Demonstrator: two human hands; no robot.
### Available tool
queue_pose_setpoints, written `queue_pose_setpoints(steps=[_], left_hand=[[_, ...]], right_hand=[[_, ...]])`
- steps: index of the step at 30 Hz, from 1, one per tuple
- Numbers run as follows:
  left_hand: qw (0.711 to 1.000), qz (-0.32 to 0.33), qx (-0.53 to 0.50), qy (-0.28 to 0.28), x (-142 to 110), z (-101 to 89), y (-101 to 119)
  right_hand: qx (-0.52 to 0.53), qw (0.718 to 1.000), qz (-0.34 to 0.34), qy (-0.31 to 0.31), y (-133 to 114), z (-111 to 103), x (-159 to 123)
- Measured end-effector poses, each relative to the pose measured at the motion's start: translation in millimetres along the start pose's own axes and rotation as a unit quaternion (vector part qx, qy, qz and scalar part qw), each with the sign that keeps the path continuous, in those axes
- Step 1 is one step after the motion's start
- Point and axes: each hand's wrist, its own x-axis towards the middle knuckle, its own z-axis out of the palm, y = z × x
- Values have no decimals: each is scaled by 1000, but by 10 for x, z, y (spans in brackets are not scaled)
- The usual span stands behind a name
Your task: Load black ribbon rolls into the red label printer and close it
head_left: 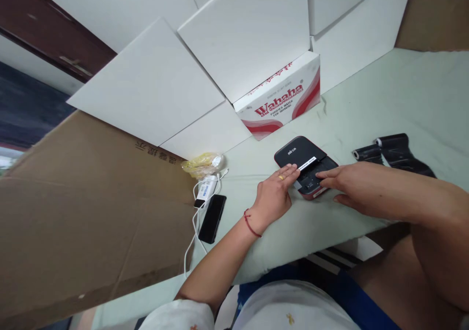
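A small black portable label printer (298, 156) with a red rim lies on the pale green tabletop (384, 100). Its compartment is open, and a white label strip (307, 164) crosses it. My left hand (273, 193), with a gold ring and a red wrist thread, has its fingers on the printer's near side. My right hand (351, 183) comes from the other side, with its index finger over the open compartment. Two black ribbon rolls (394, 154) lie to the right of my right hand, apart from it.
A Wahaha carton (278, 100) stands behind the printer against white panels (245, 32). Left of my left hand lie a black phone (212, 218), a white charger (205, 190) with cable, and a yellow plastic bag (202, 165). A large cardboard sheet (91, 208) leans beyond the table's left edge.
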Motion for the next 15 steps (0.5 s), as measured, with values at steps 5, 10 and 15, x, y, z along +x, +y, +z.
queue_pose_setpoints(steps=[5,10,15], left_hand=[[1000,1,26,6,60,7,36],[993,-36,-70,85,-13,117,69],[907,-263,-275,180,-104,336,13]], right_hand=[[1,999,39,-31,-60,-113,33],[-7,999,40,-21,-57,-115,35],[-7,998,43,-40,-53,-136,18]])
